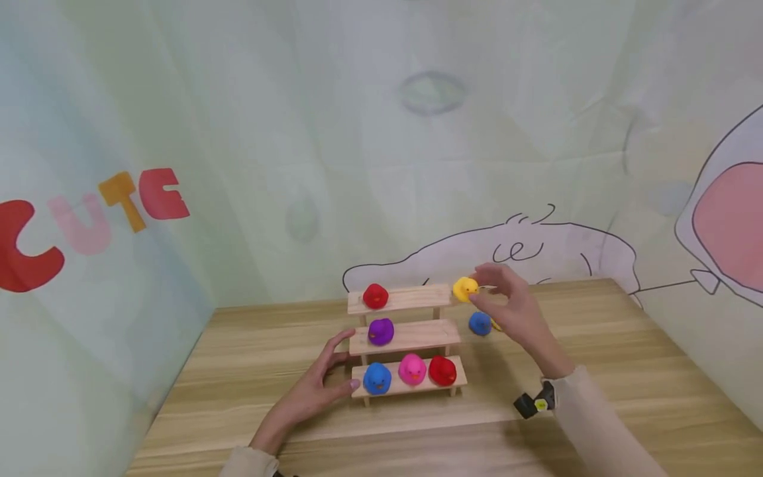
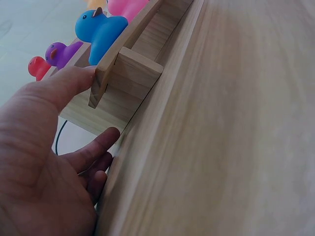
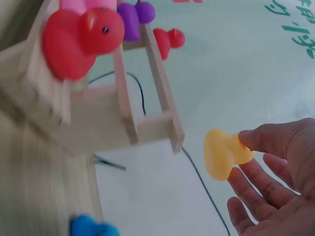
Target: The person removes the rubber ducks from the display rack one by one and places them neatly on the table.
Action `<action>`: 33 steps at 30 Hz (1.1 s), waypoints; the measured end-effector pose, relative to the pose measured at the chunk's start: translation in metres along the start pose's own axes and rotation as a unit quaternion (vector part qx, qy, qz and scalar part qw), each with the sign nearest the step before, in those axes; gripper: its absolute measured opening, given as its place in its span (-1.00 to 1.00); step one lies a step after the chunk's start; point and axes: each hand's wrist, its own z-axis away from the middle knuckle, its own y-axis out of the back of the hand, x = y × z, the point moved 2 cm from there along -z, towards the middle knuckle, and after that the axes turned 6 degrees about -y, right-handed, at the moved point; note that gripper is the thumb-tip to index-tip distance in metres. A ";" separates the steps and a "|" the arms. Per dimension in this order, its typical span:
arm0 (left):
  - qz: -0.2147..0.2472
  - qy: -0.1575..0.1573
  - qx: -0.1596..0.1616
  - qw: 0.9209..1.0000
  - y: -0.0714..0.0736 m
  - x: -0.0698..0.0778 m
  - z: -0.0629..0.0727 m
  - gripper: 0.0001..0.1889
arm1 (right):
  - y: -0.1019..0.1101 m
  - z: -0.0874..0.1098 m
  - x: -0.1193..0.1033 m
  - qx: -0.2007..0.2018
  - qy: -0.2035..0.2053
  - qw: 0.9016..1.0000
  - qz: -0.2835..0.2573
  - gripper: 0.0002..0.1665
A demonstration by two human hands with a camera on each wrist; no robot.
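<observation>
A small wooden three-step display shelf point(image 1: 411, 336) stands on the table. My right hand point(image 1: 511, 301) pinches a yellow rubber duck point(image 1: 465, 289) by its head between thumb and fingers, just off the right end of the top step. On that step sits a red duck point(image 1: 375, 296) at the left. The middle step bears a purple duck point(image 1: 381, 331), also at the left. Along the bottom step are a blue duck point(image 1: 377, 378), a pink duck point(image 1: 412, 370) and another red duck point(image 1: 443, 371). At the shelf's left side, my left hand point(image 2: 54, 128) touches the bottom step's end with its thumb, fingers extended.
Another blue duck point(image 1: 479, 323) lies on the wooden table point(image 1: 256, 371) right of the shelf, with a bit of yellow partly hidden behind my right hand. A printed cloth backdrop point(image 1: 250, 165) rises behind the table. A dark cord point(image 3: 199, 177) shows in the right wrist view.
</observation>
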 end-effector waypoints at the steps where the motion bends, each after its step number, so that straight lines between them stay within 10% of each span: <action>1: 0.000 0.002 -0.001 1.000 0.000 0.000 0.000 -0.08 | 0.005 0.003 0.006 0.001 -0.005 1.000 0.008 -0.43; 23: 0.008 0.006 -0.001 1.000 -0.002 0.002 0.001 -0.07 | 0.006 0.053 0.084 -0.107 -0.081 0.991 0.030 -0.36; 33: 0.008 0.002 0.002 1.000 0.000 0.002 0.001 -0.07 | -0.007 0.034 0.042 -0.059 -0.025 0.997 0.052 -0.44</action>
